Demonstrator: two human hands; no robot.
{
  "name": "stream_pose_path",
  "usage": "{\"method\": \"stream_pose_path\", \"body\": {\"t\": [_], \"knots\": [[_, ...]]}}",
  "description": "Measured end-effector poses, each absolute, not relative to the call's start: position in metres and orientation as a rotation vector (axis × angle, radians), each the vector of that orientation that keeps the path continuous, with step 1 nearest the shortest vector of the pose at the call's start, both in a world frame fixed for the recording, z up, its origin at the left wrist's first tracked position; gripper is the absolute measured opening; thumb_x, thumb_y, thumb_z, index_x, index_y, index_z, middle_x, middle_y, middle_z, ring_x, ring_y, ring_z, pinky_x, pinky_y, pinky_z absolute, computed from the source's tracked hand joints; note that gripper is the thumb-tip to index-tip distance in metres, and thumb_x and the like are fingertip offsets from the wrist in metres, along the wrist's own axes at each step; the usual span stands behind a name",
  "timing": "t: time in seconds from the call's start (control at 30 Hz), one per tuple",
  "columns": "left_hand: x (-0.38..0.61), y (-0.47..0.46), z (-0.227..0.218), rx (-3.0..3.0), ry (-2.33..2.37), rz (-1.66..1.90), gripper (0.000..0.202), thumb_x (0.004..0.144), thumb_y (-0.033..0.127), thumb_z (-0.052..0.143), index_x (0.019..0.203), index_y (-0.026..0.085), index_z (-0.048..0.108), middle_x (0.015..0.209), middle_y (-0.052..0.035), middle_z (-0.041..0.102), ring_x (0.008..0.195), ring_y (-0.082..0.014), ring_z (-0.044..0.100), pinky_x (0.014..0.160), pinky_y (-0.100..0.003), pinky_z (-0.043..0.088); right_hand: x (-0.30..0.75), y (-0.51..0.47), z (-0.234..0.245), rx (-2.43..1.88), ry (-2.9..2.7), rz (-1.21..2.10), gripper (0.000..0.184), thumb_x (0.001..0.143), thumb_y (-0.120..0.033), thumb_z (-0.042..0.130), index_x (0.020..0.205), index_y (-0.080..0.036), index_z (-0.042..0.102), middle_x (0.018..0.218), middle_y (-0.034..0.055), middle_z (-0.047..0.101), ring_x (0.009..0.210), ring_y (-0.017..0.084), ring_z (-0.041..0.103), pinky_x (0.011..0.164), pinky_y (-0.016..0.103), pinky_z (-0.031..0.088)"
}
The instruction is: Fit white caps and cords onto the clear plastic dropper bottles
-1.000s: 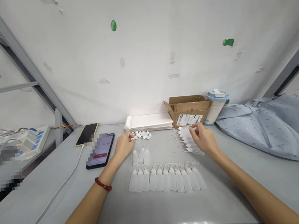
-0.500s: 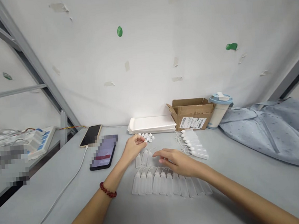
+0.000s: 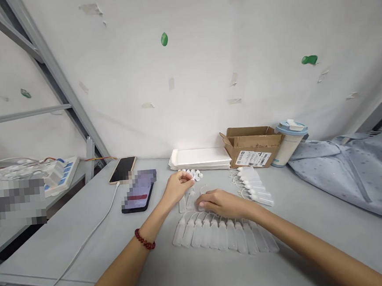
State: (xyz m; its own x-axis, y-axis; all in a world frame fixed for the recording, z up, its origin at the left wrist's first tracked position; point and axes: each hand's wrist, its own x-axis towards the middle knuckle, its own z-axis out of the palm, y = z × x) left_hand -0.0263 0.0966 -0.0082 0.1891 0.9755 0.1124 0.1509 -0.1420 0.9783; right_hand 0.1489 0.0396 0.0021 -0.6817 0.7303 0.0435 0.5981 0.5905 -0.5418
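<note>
My left hand (image 3: 178, 189) is curled just in front of a small heap of white caps (image 3: 193, 174), its fingertips pinched on something I cannot make out. My right hand (image 3: 220, 203) lies palm down with its fingers bent, resting on a short row of small clear squeeze bottles (image 3: 189, 201). In front of both hands a longer row of the same bottles (image 3: 224, 235) lies flat on the grey table (image 3: 87, 252). A pile of more bottles (image 3: 252, 185) sits to the right.
Two phones (image 3: 138, 192) lie at the left, one on a white cable. A stack of white trays (image 3: 200, 158), a cardboard box (image 3: 252, 146), a lidded cup (image 3: 290, 142) and a blue cloth (image 3: 352, 170) line the back and right.
My right hand left the bottle pile at the right and came left onto the short row of bottles. My left hand stayed by the caps. The view shifted slightly.
</note>
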Motion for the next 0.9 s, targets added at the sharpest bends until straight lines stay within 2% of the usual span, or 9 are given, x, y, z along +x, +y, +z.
{"method": "stream_pose_path", "body": {"t": [0.13,0.37,0.57,0.73,0.9], "knots": [[-0.025,0.093,-0.005,1.503,1.124,1.065,0.015,0.056,0.021,0.066,0.066,0.014,0.057,0.064,0.0007,0.06,0.063,-0.0139,0.058,0.062,-0.025,0.043,0.166,0.043,-0.001,-1.141,-2.485,0.674,0.033,0.094,-0.03,0.032,0.086,-0.019,0.062,0.073,0.0019,0.06,0.065,0.014,0.053,0.064,0.026,0.041],[-0.022,0.086,-0.003,1.409,1.097,0.974,0.015,0.061,0.021,0.067,0.068,0.014,0.056,0.065,-0.0005,0.063,0.066,-0.0155,0.061,0.067,-0.028,0.045,0.196,0.033,-0.004,-1.304,-2.279,0.34,0.028,0.092,-0.029,0.035,0.102,-0.021,0.06,0.082,0.0064,0.062,0.073,0.018,0.057,0.066,0.031,0.043],[-0.019,0.076,-0.002,1.28,0.902,0.9,0.019,0.065,0.023,0.069,0.076,0.014,0.056,0.078,-0.0041,0.064,0.079,-0.0176,0.062,0.075,-0.031,0.046,0.197,0.015,-0.008,-1.223,-2.184,0.175,0.022,0.092,-0.025,0.037,0.099,-0.021,0.057,0.087,0.0081,0.06,0.08,0.019,0.056,0.07,0.032,0.044],[-0.012,0.069,-0.002,1.259,0.786,0.861,0.024,0.063,0.021,0.072,0.083,0.014,0.059,0.083,-0.0031,0.063,0.074,-0.0119,0.057,0.073,-0.026,0.043,0.188,0.005,-0.006,-1.149,-2.259,0.095,0.019,0.091,-0.021,0.036,0.095,-0.02,0.055,0.083,0.0076,0.058,0.077,0.019,0.052,0.067,0.031,0.043],[-0.006,0.061,-0.002,1.153,0.694,0.867,0.025,0.062,0.02,0.074,0.081,0.014,0.059,0.083,-0.0034,0.063,0.074,-0.011,0.056,0.073,-0.024,0.042,0.179,-0.003,-0.003,-1.1,-2.353,0.045,0.022,0.091,-0.018,0.033,0.088,-0.019,0.055,0.076,0.0067,0.054,0.067,0.017,0.046,0.061,0.029,0.038]]}}
